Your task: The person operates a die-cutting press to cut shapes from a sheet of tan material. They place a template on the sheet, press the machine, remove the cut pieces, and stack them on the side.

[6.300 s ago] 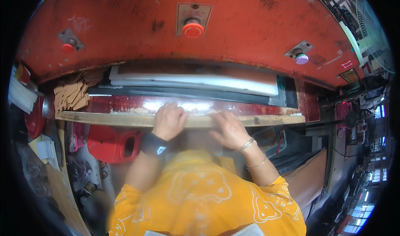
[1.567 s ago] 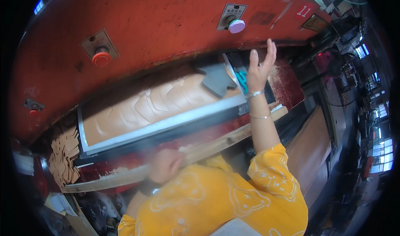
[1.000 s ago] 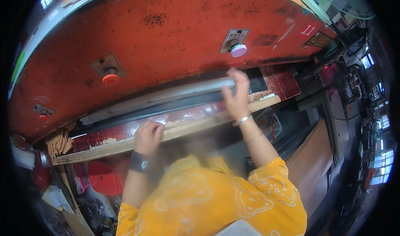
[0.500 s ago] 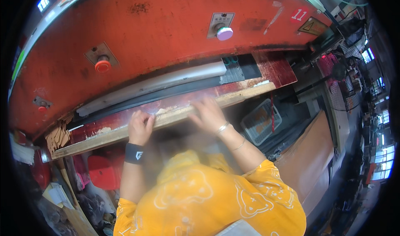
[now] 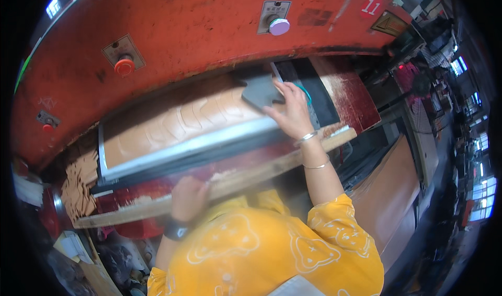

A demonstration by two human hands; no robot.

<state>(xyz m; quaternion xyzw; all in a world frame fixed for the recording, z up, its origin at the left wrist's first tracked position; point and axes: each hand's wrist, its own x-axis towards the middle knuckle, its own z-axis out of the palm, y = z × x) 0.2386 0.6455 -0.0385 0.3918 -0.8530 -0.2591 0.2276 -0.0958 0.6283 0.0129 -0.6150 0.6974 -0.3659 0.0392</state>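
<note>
My right hand [image 5: 294,110] reaches over the tan leather-like sheet [image 5: 172,123], its thumb and fingers closed about the edge of a dark grey, irregularly shaped plate [image 5: 259,91]. Curved cut outlines run across the sheet, which lies on a board with a pale edge [image 5: 193,148]. My left hand [image 5: 189,198] is at the wooden front rail [image 5: 246,173], smeared by motion, so its fingers cannot be made out. Just beyond my right fingers shows a teal loop-shaped handle [image 5: 305,93].
Above the board looms an orange-red machine beam [image 5: 198,35] with a red push button [image 5: 124,65] and a pale violet one [image 5: 279,27]. Stacked tan cut pieces [image 5: 78,183] sit at the left end. A large tan sheet [image 5: 384,196] lies at the right.
The board with the tan sheet has come out from under the beam toward me. My right hand has left the rail for the grey plate; my left hand has shifted nearer my body.
</note>
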